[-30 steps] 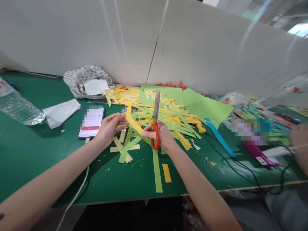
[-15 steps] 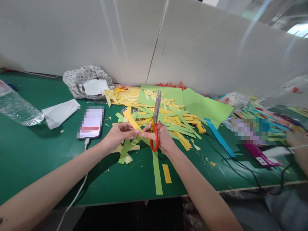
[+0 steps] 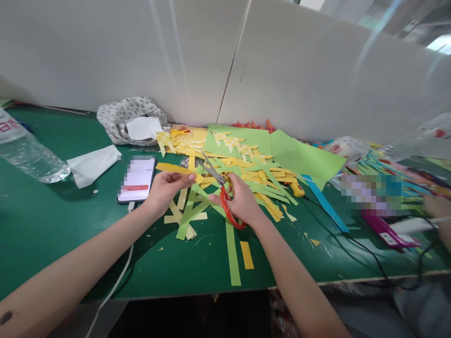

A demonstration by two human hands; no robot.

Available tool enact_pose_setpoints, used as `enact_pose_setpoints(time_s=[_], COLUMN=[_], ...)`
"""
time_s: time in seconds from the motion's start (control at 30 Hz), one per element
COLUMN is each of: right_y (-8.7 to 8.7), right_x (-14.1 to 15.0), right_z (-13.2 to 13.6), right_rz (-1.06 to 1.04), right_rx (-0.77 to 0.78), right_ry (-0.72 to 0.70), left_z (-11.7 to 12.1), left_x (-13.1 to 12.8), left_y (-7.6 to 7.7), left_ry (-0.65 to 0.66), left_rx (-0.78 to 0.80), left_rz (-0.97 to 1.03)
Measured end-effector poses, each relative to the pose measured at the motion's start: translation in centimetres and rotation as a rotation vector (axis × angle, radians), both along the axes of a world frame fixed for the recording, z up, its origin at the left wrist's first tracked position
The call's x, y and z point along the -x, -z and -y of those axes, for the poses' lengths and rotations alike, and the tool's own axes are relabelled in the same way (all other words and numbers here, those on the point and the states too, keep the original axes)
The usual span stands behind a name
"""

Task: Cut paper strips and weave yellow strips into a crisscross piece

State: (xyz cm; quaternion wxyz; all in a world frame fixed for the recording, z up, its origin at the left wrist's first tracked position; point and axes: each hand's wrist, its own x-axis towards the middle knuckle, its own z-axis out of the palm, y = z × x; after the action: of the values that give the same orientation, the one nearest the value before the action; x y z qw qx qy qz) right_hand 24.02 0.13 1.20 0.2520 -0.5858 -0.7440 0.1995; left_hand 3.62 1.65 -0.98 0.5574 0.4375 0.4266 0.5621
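Between the thumb and fingers of my left hand (image 3: pixel 168 188) is a yellow paper strip (image 3: pixel 176 170), its right end close to the scissor blades. My right hand (image 3: pixel 239 199) holds red-handled scissors (image 3: pixel 225 199) with fingers in the loops. The blades are apart and point up and left toward the strip; whether they touch it I cannot tell. Under and behind both hands lies a heap of yellow and green paper strips (image 3: pixel 260 176). Nearer the table edge are a green strip (image 3: pixel 233 256) and a short yellow piece (image 3: pixel 247 255).
A phone (image 3: pixel 137 180) on a white cable lies left of my hands, near a plastic bottle (image 3: pixel 35 157) and a patterned cloth bag (image 3: pixel 130 119). Green paper sheets (image 3: pixel 306 157) lie behind. At right are a glue gun (image 3: pixel 296 188), a blue strip (image 3: pixel 326 204) and another person's hand (image 3: pixel 439 211).
The scissors have swung from upright to leaning left, and their blades have opened. My left hand has moved slightly left and turned the yellow strip to lie nearly level.
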Motion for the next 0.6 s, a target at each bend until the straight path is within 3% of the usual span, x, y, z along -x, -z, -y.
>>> enact_pose_setpoints(time_s=[0.2, 0.6], right_y=[0.31, -0.19], right_x=[0.21, 0.35], right_z=[0.06, 0.24], right_rz=[0.124, 0.133], right_rx=[0.009, 0.032], right_ry=[-0.105, -0.087], left_z=[-0.33, -0.59], left_x=[0.05, 0.36], left_y=[0.45, 1.02], left_ry=[-0.024, 0.018], left_rx=[-0.054, -0.092], left_rz=[0.051, 0.027])
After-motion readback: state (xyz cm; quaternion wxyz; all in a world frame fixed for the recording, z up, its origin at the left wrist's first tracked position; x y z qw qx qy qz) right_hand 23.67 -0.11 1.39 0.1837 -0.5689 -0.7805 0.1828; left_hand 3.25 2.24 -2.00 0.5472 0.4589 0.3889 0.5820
